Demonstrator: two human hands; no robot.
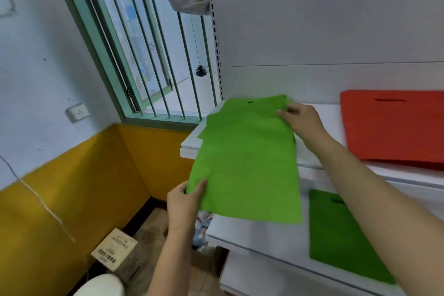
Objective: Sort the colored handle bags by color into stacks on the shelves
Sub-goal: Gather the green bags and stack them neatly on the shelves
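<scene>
Both hands (242, 158) pinch green bag (249, 163) edges, overhanging shelf (189, 146).

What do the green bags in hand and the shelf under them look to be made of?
Green bags: likely non-woven fabric, matte; they show no shine, drape limply past the shelf edge, and have a die-cut slot handle. The left hand pinches the near corner and the right hand grips the far edge. Shelf: smooth white panel, probably painted metal or laminate; which one is unclear.
</scene>
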